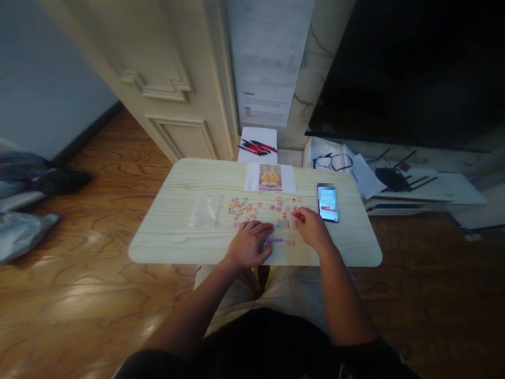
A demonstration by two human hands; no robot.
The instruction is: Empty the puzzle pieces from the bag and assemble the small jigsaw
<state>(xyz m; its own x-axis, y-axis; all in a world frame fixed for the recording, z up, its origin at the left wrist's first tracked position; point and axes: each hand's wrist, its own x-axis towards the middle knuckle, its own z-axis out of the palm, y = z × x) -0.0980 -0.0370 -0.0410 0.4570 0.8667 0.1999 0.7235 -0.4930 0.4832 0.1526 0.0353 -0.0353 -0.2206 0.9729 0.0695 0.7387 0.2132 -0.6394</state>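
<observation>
Small pastel jigsaw puzzle pieces lie scattered over the middle of a pale wood-grain table. My left hand rests on the table at their near side, fingers stretched out and thumb apart. Just beside its fingertips is a short purple strip, partly joined pieces by its look. My right hand is pinched at the right end of the pieces, with a puzzle piece at its fingertips, mostly covered by them. Behind the pieces lies a sheet with a printed picture of a yellow character.
A clear plastic bag lies left of the pieces. To the right is a lit phone. Past the far edge are red and black pens on white paper, a white box with black cables, and a large dark screen.
</observation>
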